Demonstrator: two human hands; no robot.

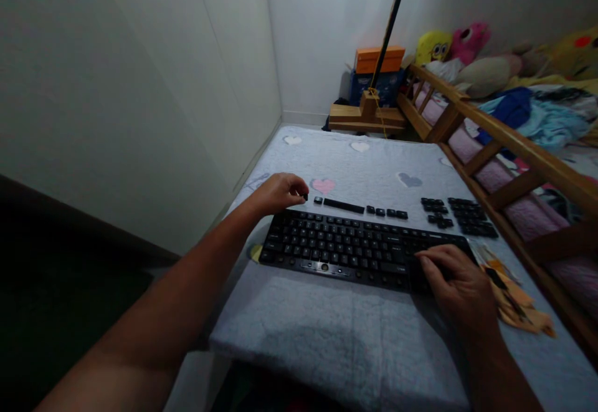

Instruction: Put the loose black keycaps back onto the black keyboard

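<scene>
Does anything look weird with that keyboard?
Yes. The keyboard has a mostly bare bottom row, odd because keys belong there. A long black key lies loose beyond it, with loose keycaps farther right.

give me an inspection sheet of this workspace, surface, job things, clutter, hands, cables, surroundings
Surface: heart-patterned cloth, lightly wrinkled.
Job's things: black keyboard, several bottom-row keycaps missing; long key and small loose keycaps lie behind it, more grouped near its far right corner.
Clutter: orange cloth item with dark slim tool, right of keyboard.
Hands: left hand pinches small dark piece; right hand at keyboard's right end, grip unclear.
Cables: nothing seen at keyboard; yellow cord at wooden stand.
Surroundings: pale cabinet left, wooden bed rail right.
</scene>
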